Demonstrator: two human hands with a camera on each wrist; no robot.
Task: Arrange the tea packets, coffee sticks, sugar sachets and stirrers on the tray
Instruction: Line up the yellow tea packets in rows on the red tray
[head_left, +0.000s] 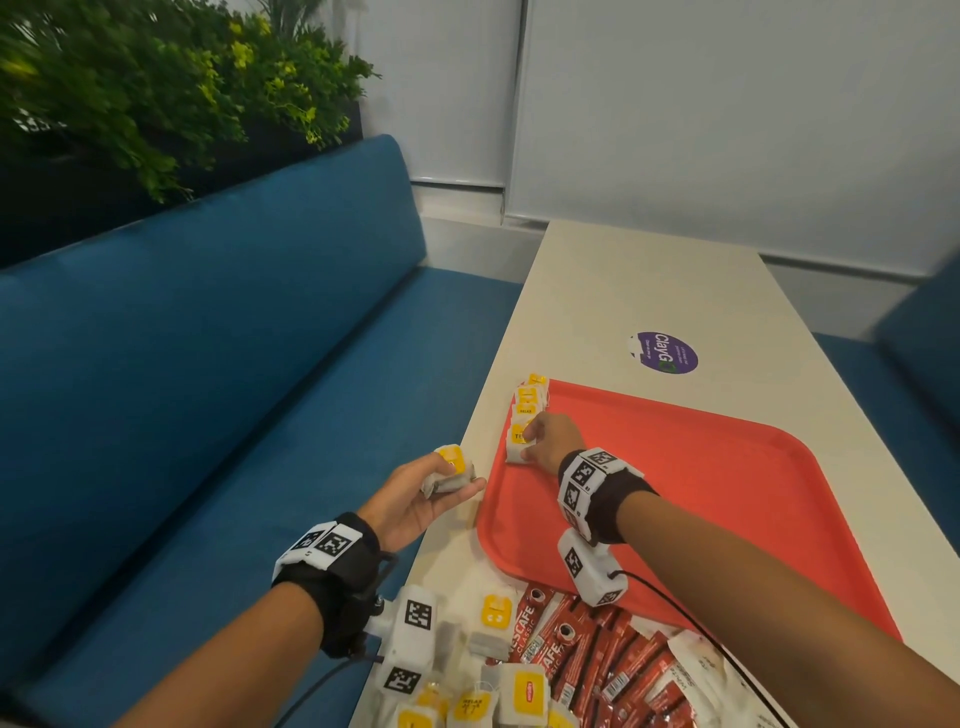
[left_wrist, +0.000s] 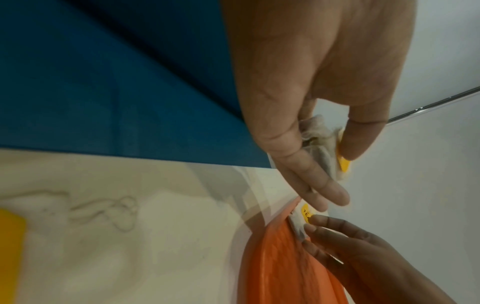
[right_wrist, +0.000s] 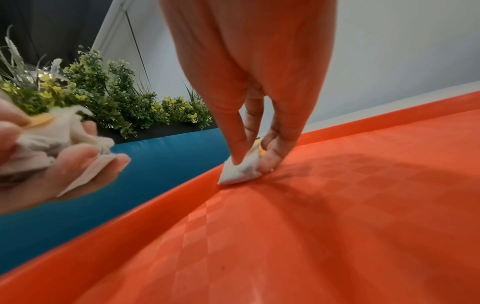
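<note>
A red tray (head_left: 701, 499) lies on the white table. Along its left rim stands a row of white tea packets with yellow tags (head_left: 529, 402). My right hand (head_left: 550, 441) pinches the nearest tea packet (right_wrist: 240, 170) of that row and sets it on the tray floor by the rim. My left hand (head_left: 415, 499) hovers just left of the tray, over the table edge, and holds a small bunch of tea packets (head_left: 451, 473) between thumb and fingers. In the left wrist view the bunch of tea packets (left_wrist: 324, 150) shows a yellow tag under the thumb.
A heap of loose tea packets (head_left: 498, 680) and red coffee sticks (head_left: 587, 660) lies on the table near me. A purple round sticker (head_left: 665, 352) sits beyond the tray. A blue bench (head_left: 208, 389) runs along the left, with plants (head_left: 156, 88) behind it.
</note>
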